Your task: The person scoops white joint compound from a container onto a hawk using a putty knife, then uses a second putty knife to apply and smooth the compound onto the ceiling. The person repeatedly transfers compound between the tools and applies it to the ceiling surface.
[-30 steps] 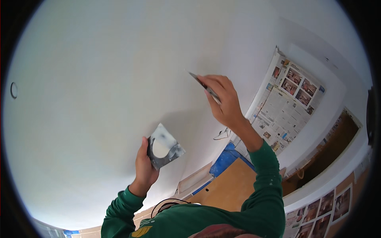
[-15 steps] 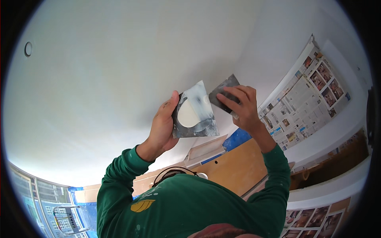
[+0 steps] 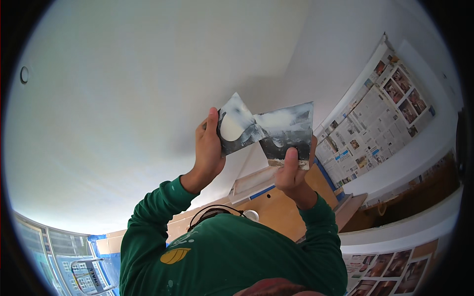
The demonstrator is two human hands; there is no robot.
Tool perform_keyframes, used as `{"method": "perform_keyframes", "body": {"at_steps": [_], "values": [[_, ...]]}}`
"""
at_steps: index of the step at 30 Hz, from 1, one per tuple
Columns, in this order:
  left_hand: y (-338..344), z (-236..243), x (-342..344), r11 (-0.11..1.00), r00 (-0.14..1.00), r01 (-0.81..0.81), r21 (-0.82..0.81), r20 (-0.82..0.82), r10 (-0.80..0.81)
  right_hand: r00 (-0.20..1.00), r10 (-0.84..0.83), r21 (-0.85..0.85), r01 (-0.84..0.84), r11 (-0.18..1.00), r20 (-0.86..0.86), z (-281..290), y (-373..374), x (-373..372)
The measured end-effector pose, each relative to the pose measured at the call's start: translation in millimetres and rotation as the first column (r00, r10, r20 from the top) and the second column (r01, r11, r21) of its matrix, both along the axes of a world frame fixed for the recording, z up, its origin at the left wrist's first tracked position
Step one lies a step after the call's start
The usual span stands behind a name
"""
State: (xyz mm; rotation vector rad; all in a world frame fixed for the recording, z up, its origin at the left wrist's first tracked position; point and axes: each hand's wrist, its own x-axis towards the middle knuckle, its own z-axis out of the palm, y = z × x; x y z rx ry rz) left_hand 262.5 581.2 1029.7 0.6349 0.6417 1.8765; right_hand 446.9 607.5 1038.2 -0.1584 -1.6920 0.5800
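My left hand [image 3: 207, 150] is closed around a dark, flat filler spreader [image 3: 238, 145], thumb along its left edge. A smooth mound of cream-white filler [image 3: 230, 129] sits on this blade, and paler smears cover its upper part. In my right hand [image 3: 292, 178] is a second dark spreader [image 3: 282, 141], its face turned toward me with the thumb pressed on the lower end. White filler streaks its upper half, and its bottom edge looks crusted. The two blades meet or overlap at the right edge of the left one; exact contact is hard to tell.
A broad white surface [image 3: 123, 123] spreads behind my hands, with a round ring fitting [image 3: 24, 75] at far left. Newspaper sheets [image 3: 363, 126] cover part of the right side. Below lie a brown board [image 3: 271, 209] and a white round container [image 3: 252, 215]. Windows [image 3: 34, 246] stand lower left.
My right hand has moved down and turned over, so its spreader now shows a filler-streaked face and meets the left blade. Less of the mound shows on the left spreader.
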Motion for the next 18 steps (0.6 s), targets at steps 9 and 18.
{"method": "perform_keyframes", "body": {"at_steps": [9,18], "values": [[13,-9,2,1.000,0.998,0.015,-0.012,-0.054,-0.016,0.988,-0.100,0.090,0.090,0.992,0.115,7,7,3],[16,-5,9,0.996,0.997,0.058,-0.065,-0.052,-0.062,0.980,-0.070,-0.057,0.082,0.995,0.184,2,7,7]]}}
